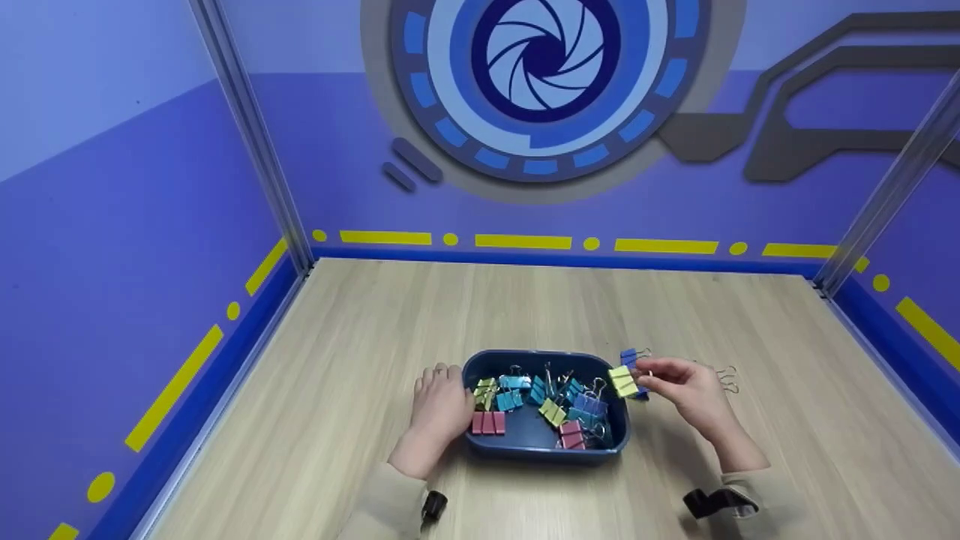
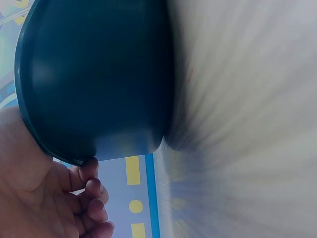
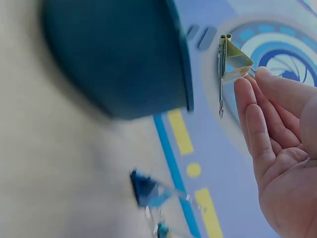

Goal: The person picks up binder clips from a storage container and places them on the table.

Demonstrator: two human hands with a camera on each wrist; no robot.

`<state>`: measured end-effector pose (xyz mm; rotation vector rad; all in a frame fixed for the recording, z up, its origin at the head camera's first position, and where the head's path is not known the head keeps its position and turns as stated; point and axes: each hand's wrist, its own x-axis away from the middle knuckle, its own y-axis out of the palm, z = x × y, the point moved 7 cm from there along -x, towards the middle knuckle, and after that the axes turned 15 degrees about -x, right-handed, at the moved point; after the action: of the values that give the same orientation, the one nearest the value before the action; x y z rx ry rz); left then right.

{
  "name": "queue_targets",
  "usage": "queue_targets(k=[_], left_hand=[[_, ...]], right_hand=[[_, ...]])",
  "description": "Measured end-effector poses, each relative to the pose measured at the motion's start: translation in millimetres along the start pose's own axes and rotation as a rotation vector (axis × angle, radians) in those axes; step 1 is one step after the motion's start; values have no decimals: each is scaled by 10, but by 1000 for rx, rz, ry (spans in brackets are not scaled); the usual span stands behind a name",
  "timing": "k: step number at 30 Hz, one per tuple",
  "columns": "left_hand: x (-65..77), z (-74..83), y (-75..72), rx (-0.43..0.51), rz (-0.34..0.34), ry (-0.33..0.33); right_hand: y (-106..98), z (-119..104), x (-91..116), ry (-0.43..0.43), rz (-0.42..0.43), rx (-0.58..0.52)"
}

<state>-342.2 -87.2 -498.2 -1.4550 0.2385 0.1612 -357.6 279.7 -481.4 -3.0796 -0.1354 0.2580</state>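
A dark blue box (image 1: 540,454) stands on the table with binder clips in several colours inside. My left hand (image 1: 441,401) holds the box by its left rim; in the left wrist view its fingers (image 2: 94,191) curl at the rim's corner. My right hand (image 1: 694,397) pinches a yellow binder clip (image 1: 623,382) by a wire handle, just outside the box's right rim. The same yellow clip (image 3: 237,67) hangs at the fingertips in the right wrist view, higher than the table. Inside the box, a pink clip (image 1: 488,423) lies near the left hand.
A blue binder clip (image 1: 628,358) lies on the table right of the box, partly behind the right hand. Wire handles (image 1: 729,379) of another clip show beyond that hand. Patterned walls and metal posts (image 1: 259,142) border the wooden table (image 1: 360,315).
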Motion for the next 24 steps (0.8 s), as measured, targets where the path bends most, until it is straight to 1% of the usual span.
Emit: queue_targets(k=[7, 11, 12, 14, 18, 24], left_hand=[[-6, -1, 8, 3, 2, 5], [-7, 0, 10, 4, -2, 3], [-7, 0, 8, 5, -2, 2], [-7, 0, 6, 4, -5, 0], [-14, -6, 10, 0, -7, -3], [-11, 1, 8, -1, -7, -1]], right_hand=[[-329, 147, 85, -3, 56, 35], [-505, 268, 117, 42, 77, 42], [-549, 297, 124, 56, 86, 55], [-634, 340, 135, 78, 99, 119], [-759, 414, 138, 113, 96, 225], [-850, 508, 114, 153, 96, 274]])
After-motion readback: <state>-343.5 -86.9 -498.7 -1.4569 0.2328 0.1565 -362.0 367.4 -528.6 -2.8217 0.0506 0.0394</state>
